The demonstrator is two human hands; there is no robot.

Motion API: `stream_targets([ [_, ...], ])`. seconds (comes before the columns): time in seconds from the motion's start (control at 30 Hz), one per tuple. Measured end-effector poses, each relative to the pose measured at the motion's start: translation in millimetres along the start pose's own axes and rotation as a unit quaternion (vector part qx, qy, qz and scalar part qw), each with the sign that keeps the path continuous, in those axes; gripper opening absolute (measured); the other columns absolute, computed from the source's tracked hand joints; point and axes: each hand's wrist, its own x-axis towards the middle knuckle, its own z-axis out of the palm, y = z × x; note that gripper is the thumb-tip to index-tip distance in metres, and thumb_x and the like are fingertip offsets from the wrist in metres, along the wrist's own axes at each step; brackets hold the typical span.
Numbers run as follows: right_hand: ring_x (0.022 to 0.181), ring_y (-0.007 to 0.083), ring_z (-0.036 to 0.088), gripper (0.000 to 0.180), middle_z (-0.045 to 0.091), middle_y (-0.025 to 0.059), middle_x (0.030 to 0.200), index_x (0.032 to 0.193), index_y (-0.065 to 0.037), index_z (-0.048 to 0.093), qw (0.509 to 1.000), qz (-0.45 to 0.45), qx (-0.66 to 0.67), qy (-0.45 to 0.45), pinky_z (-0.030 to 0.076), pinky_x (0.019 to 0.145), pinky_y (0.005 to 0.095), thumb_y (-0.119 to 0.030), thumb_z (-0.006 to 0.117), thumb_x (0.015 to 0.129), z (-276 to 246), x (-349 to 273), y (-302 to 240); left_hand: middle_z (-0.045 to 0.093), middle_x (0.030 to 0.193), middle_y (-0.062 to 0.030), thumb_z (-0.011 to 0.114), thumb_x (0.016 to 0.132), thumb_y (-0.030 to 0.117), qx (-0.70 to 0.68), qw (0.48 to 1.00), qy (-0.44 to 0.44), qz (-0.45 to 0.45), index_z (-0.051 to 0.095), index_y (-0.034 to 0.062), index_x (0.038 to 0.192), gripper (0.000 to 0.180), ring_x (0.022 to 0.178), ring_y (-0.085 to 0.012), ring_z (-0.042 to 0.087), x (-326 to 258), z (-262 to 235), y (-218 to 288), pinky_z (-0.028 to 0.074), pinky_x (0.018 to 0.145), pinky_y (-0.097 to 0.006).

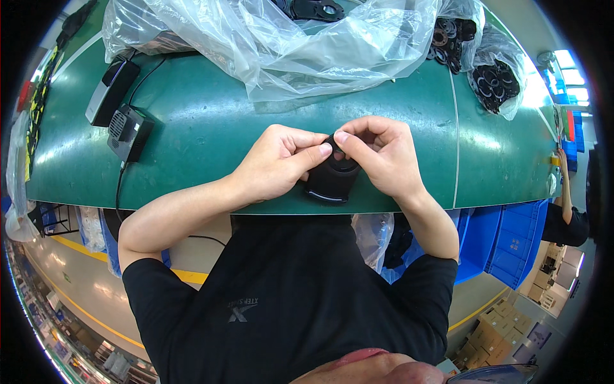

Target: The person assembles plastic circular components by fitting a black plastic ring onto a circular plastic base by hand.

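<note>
A black moulded part (330, 182) with a rounded opening near its far end is between my hands, close to the table's front edge. My left hand (281, 161) pinches the far end of it from the left, thumb on top. From the right, my right hand (385, 157) grips the same end between thumb and curled fingers. The fingertips of both hands almost meet there. Whether a smaller piece sits under the fingertips is hidden.
Clear plastic bags (307, 57) with black parts lie across the far side of the green table (211, 128). A smaller bag of black rings (495, 86) is at far right. Two corded boxy devices (128, 131) stand at left. Blue bins (511, 240) sit below the right edge.
</note>
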Motion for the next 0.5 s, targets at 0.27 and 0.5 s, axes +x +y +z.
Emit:
stream_targets([
  [0.27, 0.069, 0.0099, 0.061, 0.022, 0.064, 0.0074, 0.078, 0.092, 0.004, 0.064, 0.992, -0.072, -0.094, 0.04, 0.048, 0.059, 0.0202, -0.011, 0.069, 0.077, -4.7, 1.8, 6.0, 0.065, 0.089, -0.0002, 0.056, 0.09, 0.02, -0.079, 0.996, -0.01, -0.05, 0.059, 0.001, 0.109, 0.027, 0.073, -0.0023, 0.055, 7.6, -4.4, -3.9, 0.044, 0.061, -0.017],
  [0.5, 0.076, 0.0174, 0.062, 0.043, 0.062, 0.0111, 0.093, 0.105, 0.001, 0.062, 0.921, -0.241, -0.298, 0.074, 0.051, 0.062, 0.0265, -0.012, 0.077, 0.067, -11.3, -7.1, -1.6, 0.065, 0.095, -0.0059, 0.061, 0.086, 0.01, -0.116, 0.993, 0.02, -0.023, 0.054, -0.0005, 0.113, 0.03, 0.078, -0.008, 0.061, 10.1, -8.4, -3.4, 0.049, 0.068, -0.02],
])
